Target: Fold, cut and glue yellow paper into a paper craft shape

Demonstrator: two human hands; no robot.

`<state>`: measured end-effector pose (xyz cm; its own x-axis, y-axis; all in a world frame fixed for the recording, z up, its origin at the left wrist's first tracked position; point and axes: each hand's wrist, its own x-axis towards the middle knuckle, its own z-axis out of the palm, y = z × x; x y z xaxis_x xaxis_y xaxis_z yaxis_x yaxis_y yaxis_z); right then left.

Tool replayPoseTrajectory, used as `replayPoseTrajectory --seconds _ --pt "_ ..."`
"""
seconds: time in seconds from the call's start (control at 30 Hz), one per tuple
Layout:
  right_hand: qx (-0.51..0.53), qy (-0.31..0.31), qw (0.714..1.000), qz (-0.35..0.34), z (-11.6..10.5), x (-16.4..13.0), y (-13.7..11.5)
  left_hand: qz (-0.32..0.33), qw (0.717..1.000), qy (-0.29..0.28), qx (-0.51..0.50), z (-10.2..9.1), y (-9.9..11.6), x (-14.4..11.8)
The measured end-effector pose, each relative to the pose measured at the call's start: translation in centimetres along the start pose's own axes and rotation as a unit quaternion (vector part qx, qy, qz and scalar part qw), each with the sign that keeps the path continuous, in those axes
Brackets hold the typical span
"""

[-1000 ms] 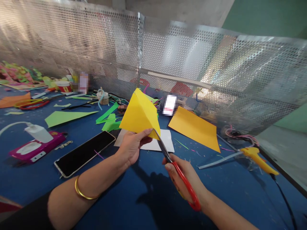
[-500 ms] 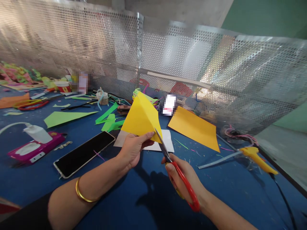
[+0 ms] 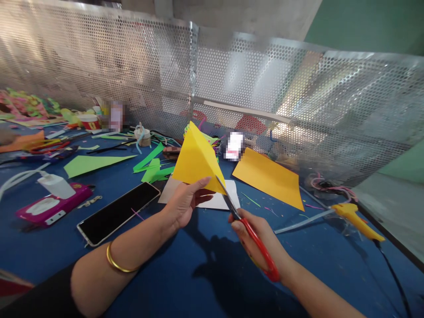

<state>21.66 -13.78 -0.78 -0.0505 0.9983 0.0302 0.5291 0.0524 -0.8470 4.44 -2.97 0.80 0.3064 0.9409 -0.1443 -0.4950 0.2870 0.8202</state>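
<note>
Above the blue felt-covered table [image 3: 185,282], a folded yellow paper triangle [image 3: 196,161] is pinched at its lower edge by the left hand [image 3: 183,204], while red-handled scissors [image 3: 252,238], gripped in the right hand [image 3: 261,243], are set at its right corner. A cut is judged under way, calling next for a steady closing of the blades along the edge. How far the blades are parted is hard to make out, and the right fingers are partly hidden behind the handles.

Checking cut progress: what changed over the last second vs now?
Little. The left hand keeps its pinch on the folded yellow paper, which has shifted slightly right and up in view. The right hand still holds the red scissors, blades at the paper's lower corner. The phone, orange sheet and glue gun have not moved on the table.
</note>
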Motion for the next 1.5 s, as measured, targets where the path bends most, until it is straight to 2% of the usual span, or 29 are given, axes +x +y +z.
replayPoseTrajectory --seconds 0.13,0.2,0.3,0.4,0.5,0.7,0.83,1.0,1.13,1.5 --pt "-0.082 0.005 0.996 -0.038 -2.5 0.3 -0.2 0.017 0.998 0.047 -0.049 -0.5 2.3 1.0" --pt "-0.135 0.008 0.989 -0.059 -3.8 0.3 -0.3 0.046 0.996 0.073 -0.03 -0.9 3.5 1.5" --pt "-0.186 -0.012 0.979 -0.076 -5.3 0.0 -0.5 0.046 0.998 0.023 0.022 -1.4 4.9 1.6" --pt "-0.206 -0.053 0.975 -0.07 -6.0 -0.4 -0.5 -0.013 0.998 -0.037 0.049 -1.6 5.3 1.0" --pt "-0.211 -0.069 0.973 -0.058 -6.0 -0.7 -0.2 -0.076 0.994 -0.055 0.059 -1.6 5.1 0.4" --pt "-0.183 -0.067 0.98 -0.043 -5.8 -0.9 0.3 -0.012 0.993 -0.038 0.11 -1.2 4.2 0.5" --pt "-0.101 -0.105 0.989 -0.02 -5.9 -1.1 0.5 -0.015 0.993 -0.034 0.113 -1.1 4.2 0.6" --pt "-0.02 -0.131 0.991 -0.032 -5.8 -1.2 0.5 -0.033 0.991 -0.038 0.121 -0.9 4.1 0.3" --pt "0.004 -0.145 0.989 -0.029 -5.6 -1.2 0.0 -0.033 0.991 -0.038 0.122 -0.8 3.8 0.3" --pt "0.012 -0.126 0.992 -0.007 -4.3 -0.9 0.1 -0.035 0.989 -0.042 0.134 -0.9 3.6 0.5"
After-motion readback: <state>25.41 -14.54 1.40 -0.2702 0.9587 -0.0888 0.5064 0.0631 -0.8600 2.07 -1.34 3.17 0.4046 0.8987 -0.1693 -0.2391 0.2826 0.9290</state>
